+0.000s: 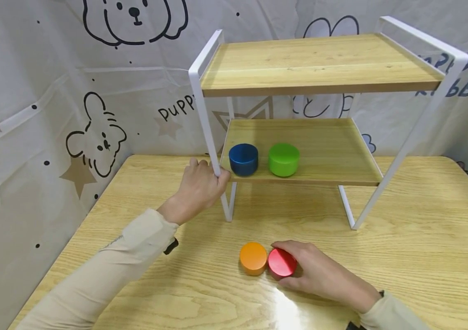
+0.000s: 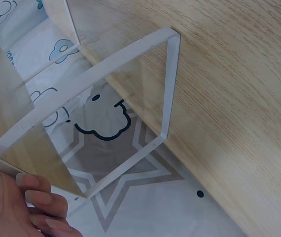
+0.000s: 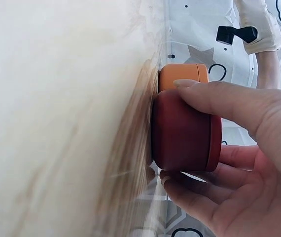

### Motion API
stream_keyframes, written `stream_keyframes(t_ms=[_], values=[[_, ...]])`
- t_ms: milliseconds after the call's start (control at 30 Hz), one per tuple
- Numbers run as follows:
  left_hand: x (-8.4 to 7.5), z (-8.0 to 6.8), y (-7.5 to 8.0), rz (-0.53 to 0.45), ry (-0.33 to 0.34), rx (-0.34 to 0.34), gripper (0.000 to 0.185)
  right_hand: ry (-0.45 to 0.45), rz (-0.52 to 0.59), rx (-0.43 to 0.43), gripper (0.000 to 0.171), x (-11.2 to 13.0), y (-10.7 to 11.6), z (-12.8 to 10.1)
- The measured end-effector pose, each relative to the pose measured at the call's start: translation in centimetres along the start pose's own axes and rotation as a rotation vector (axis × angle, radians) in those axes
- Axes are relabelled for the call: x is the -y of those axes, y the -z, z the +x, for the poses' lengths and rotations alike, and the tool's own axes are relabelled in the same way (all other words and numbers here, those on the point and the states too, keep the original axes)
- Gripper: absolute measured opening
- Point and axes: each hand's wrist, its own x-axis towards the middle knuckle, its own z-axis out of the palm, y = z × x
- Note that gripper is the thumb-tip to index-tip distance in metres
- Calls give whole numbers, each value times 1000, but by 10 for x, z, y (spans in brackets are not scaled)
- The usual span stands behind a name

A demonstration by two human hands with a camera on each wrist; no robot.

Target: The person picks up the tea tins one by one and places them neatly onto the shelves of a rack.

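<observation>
Gripping the red tin [image 1: 281, 262] between thumb and fingers, the right hand [image 1: 320, 275] rested on the wooden table [image 1: 423, 238], and the tin was still standing on the table surface, touching the orange tin [image 1: 253, 258] at its left side. The left hand [image 1: 198, 188] was closed around the front left post of the white rack [image 1: 205, 114], near the lower shelf [image 1: 333, 160], where the blue tin [image 1: 243, 159] and the green tin [image 1: 284, 159] stood side by side.

In my judgement, the first risk was the contact between the two tins: if the red one was lifted with a small tilt, or dragged to the left, it could push the orange one and make it slide away. The right wrist view showed the fingers [image 3: 204, 98] only on the side wall of the red tin, so the smooth surface could slip if the pressure was weak. Also the rack looked light; a pull from the left hand could shift it and move the tins on the shelf.
</observation>
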Motion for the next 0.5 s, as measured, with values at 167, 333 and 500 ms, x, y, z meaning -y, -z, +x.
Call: stream_keyframes(t_ms=[167,333,500], values=[[0,-1,0,3,-11,-3,30,-11,20,-10,59,0,0,0],[1,-3,0,57,-69,-9,20,-15,50,-11,54,0,3,-1],[1,-3,1,57,-73,-6,20,-16,74,-26,48,0,6,-1]])
